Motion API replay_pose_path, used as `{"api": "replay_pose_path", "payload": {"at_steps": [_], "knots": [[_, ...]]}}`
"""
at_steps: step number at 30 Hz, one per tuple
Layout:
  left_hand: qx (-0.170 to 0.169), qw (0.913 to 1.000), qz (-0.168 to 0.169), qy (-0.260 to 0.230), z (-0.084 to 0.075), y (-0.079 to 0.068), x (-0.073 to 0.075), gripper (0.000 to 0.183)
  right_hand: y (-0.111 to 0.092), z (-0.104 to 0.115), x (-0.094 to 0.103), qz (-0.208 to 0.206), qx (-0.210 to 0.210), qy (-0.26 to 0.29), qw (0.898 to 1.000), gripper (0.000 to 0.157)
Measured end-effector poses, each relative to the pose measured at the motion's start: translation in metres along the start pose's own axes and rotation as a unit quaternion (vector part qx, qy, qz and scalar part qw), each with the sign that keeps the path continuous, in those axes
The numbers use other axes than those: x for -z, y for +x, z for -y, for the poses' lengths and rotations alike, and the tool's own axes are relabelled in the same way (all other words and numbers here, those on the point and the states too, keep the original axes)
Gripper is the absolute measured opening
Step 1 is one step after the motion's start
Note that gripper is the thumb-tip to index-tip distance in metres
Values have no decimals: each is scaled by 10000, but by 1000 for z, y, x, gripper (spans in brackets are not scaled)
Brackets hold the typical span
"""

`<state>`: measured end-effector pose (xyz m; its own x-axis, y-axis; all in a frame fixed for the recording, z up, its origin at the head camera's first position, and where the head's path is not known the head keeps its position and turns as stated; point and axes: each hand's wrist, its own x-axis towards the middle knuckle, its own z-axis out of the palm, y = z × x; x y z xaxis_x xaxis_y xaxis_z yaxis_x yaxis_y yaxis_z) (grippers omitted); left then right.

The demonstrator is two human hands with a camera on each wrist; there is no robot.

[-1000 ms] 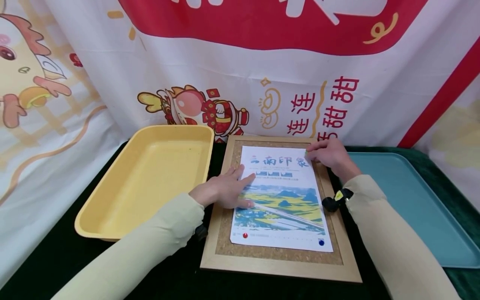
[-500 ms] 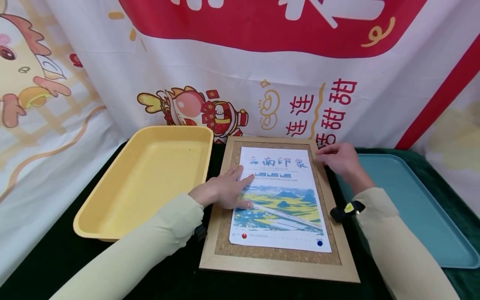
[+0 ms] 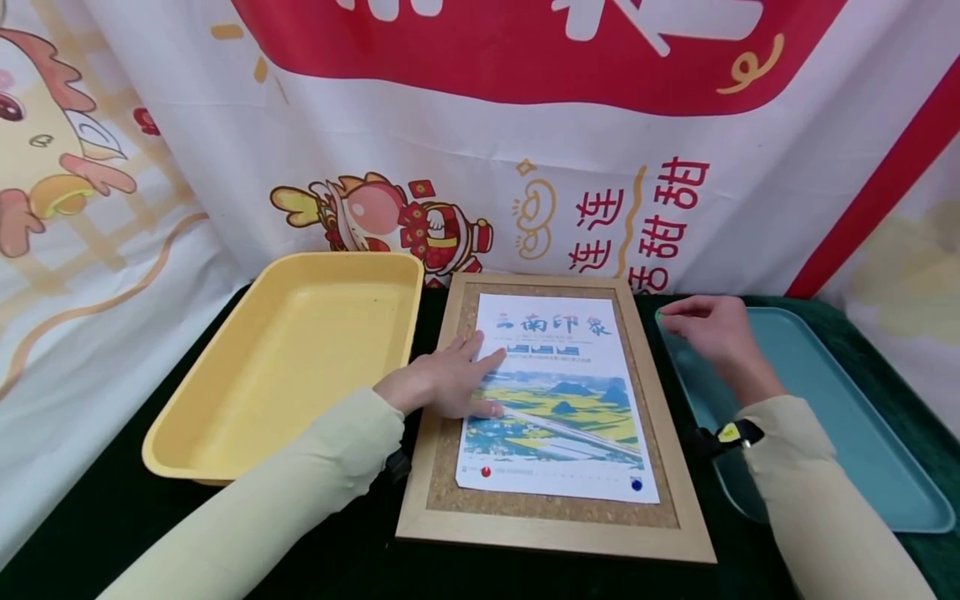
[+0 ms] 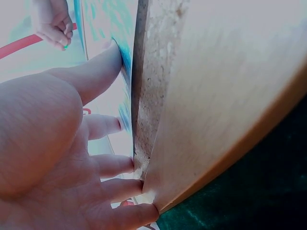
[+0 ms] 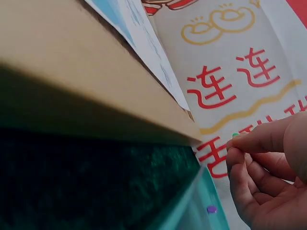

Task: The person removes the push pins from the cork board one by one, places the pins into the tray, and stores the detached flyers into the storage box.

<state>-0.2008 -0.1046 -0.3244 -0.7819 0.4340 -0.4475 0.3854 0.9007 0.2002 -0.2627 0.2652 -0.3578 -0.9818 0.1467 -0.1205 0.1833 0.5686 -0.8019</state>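
Note:
A printed poster (image 3: 562,392) with a landscape picture lies on the wood-framed cork board (image 3: 555,541). Its lower corners bear a red pushpin (image 3: 486,472) and a blue pushpin (image 3: 637,484). Spread over the poster's left side, my left hand (image 3: 452,382) rests with straight fingers; in the left wrist view its fingertips (image 4: 125,165) reach the poster edge, cork and frame. My right hand (image 3: 712,329) is off the board, over the near-left corner of the blue tray's far end, pinching a small green pushpin (image 5: 235,135) between thumb and index finger, mostly hidden by them.
A yellow tray (image 3: 285,367) stands left of the board. The blue tray (image 3: 847,433) lies to the right, with a purple pushpin (image 5: 211,209) in it. Dark green cloth (image 3: 337,550) covers the table, and a printed white banner (image 3: 465,142) hangs behind.
My right hand has moved right, from the poster's upper right corner past the frame to the blue tray, with the green pushpin. My left hand has stayed in place on the poster.

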Motion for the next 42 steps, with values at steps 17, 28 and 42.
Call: {"api": "replay_pose_path", "payload": {"at_steps": [17,28,42], "knots": [[23,10000,-28,32,2,1,-2,87,2,-18,22,-110,-345,134,9993,44],[83,10000,-32,3,2,-2,0,87,4,-26,28,-68,-615,-139,9980,44],[19,10000,23,51,0,0,0,87,4,-40,31,-3,-789,-174,9967,47]]}}
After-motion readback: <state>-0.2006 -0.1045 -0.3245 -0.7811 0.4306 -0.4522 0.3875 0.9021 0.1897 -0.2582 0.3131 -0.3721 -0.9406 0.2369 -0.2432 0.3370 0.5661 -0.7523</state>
